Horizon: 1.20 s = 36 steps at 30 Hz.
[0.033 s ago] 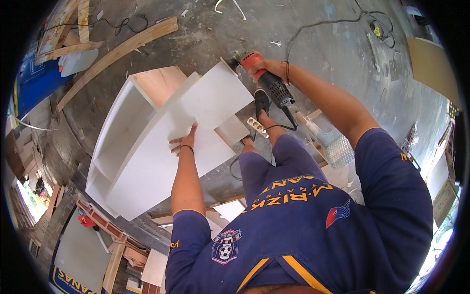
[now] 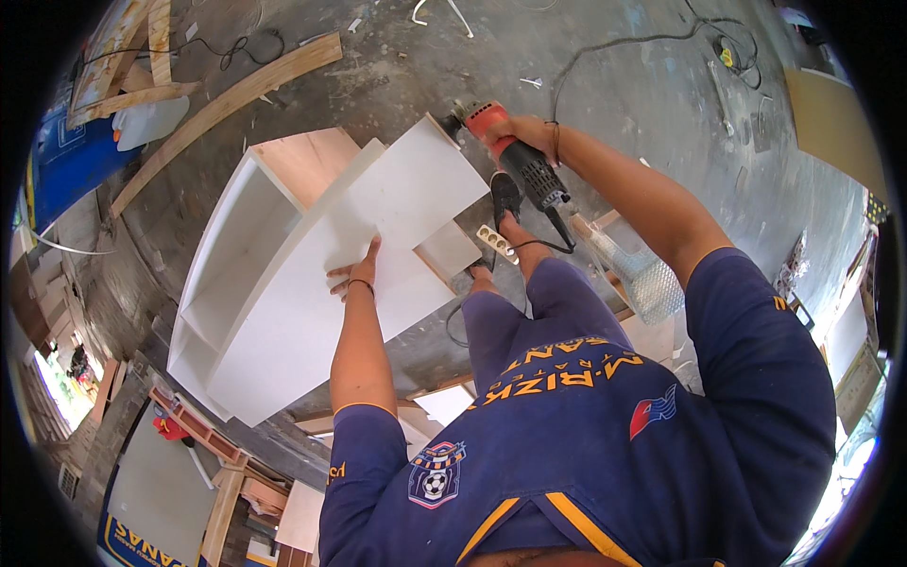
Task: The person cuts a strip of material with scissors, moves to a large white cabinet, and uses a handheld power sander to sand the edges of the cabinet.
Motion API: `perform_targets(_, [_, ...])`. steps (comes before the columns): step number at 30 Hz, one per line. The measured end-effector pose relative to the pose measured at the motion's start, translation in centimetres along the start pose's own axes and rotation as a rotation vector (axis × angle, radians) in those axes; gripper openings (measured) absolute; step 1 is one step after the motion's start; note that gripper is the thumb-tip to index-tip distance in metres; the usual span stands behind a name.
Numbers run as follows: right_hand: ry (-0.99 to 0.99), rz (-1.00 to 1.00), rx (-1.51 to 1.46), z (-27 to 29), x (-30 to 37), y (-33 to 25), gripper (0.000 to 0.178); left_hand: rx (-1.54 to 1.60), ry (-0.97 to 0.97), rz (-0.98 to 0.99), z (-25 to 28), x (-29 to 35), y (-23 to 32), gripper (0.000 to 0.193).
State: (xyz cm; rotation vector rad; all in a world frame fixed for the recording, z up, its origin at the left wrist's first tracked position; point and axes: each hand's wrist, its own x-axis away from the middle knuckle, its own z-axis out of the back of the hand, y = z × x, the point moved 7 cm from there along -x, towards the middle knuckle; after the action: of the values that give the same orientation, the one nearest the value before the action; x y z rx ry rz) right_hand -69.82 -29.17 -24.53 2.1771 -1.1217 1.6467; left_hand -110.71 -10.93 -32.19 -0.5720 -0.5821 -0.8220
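Observation:
A white cabinet point(image 2: 312, 307) with open compartments on its left side and bare wood at its far end lies on the floor before me. My left hand point(image 2: 355, 272) rests on its broad white face, fingers spread. Wrapped round the red and black body of an angle grinder point(image 2: 527, 168) is my right hand point(image 2: 524, 135). The grinder's head point(image 2: 453, 115) is against or very near the cabinet's far right edge; the exact contact cannot be made out. Its cord drops from the rear end toward my feet.
A white power strip point(image 2: 496, 244) lies beside my feet. Bubble wrap point(image 2: 647, 288) sits to the right. A long wooden plank point(image 2: 231, 109) lies at the far left, near a blue sheet point(image 2: 71, 165). A black cable point(image 2: 652, 41) runs across the far floor.

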Motion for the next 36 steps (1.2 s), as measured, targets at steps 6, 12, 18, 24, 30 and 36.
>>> perform_targets(6, [0.035, -0.045, -0.083, 1.0, 2.1, 6.1, 0.036, 0.006, -0.006, 0.02, 0.5, 1.7, 0.3, 0.154])
perform_targets(12, [0.062, -0.115, -0.091, 2.6, 4.4, 13.3, 0.038, 0.086, -0.019, -0.022, 0.2, 2.2, 0.4, 0.154])
perform_targets(18, [0.133, 0.043, -0.23, 1.9, 10.0, 16.5, 0.037, 0.286, -0.4, -0.309, -1.3, -4.7, -2.1, 0.134])
perform_targets(24, [0.279, 0.338, -0.417, 0.3, 17.2, 20.5, 0.032, 0.195, -0.543, -1.01, -3.2, 7.6, -7.9, 0.09])
perform_targets(30, [0.232, 0.695, -0.705, -1.9, 21.7, 25.8, 0.034, -0.201, -1.27, -1.413, -10.4, 34.6, -13.1, 0.041])
perform_targets(36, [0.246, 0.909, -0.956, -5.4, 22.6, 30.4, 0.043, -0.338, -1.662, -1.045, -11.1, 38.7, -18.0, 0.039])
